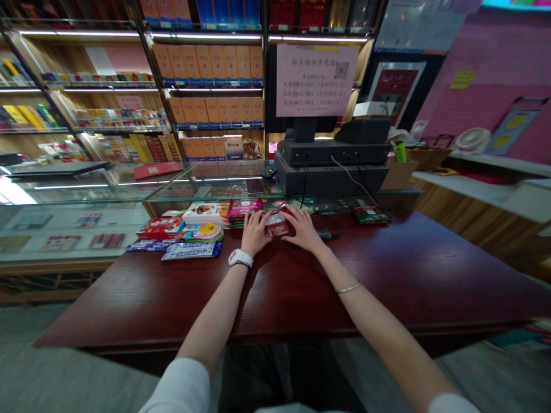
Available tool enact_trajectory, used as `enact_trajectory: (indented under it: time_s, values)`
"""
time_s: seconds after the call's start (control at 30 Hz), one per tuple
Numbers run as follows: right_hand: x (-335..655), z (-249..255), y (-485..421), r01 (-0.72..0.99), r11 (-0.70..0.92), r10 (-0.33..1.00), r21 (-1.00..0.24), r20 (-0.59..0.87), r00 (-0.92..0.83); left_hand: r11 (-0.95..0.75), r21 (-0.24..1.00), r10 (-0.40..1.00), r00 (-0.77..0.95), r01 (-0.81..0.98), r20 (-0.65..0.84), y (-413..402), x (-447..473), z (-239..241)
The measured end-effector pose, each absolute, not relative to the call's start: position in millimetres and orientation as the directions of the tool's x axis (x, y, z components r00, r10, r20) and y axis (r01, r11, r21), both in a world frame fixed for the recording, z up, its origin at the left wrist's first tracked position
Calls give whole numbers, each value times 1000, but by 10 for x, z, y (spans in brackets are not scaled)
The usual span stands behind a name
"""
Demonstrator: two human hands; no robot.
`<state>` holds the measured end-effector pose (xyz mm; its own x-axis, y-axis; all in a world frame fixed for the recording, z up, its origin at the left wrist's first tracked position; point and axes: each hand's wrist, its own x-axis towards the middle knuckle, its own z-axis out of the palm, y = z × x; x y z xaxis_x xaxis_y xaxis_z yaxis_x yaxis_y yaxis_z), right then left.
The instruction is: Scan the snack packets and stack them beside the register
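Between my hands, toward the back of the dark red table (275, 287), lies a dark red snack packet (276, 225). My left hand (255, 232) grips its left side, thumb along the near edge. From the right, my right hand (302, 228) holds the other side with curved fingers. Just left of my left hand is a stack of pink and dark red packets (244, 211). Farther left are a white box (206, 212), a red box (160, 226), a colourful packet with a yellow figure (200, 231) and blue-and-white packets (191, 250).
A glass counter (206, 180) runs behind the table. On it stands a dark cash register (331, 166) with a paper sign (316, 80) on its screen. A dark device with a cable (328, 234) and a green-red packet (371, 214) lie to the right.
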<state>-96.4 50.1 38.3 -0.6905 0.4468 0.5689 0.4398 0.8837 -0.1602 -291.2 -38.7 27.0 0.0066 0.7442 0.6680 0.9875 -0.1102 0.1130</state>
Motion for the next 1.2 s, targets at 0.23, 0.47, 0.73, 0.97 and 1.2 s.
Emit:
enact_trajectory:
  time_s: [0.23,0.47,0.73,0.97,1.2]
  values:
    - [-648,326,561,412,901,410,-132,567,-715,-70,123,711,-37,990,702,-381,-2938,274]
    - [-287,41,890,470,852,521,-232,466,-715,-72,132,724,-39,989,689,-357,-2931,245]
    - [-349,-82,882,539,784,617,-308,293,-730,-65,146,731,-52,987,680,-356,-2919,217]
    - [-372,-38,890,530,801,597,-278,317,-737,-58,144,724,-58,988,688,-356,-2900,214]
    - [-357,41,845,519,831,556,-200,308,-772,-55,160,740,-67,986,669,-372,-2881,226]
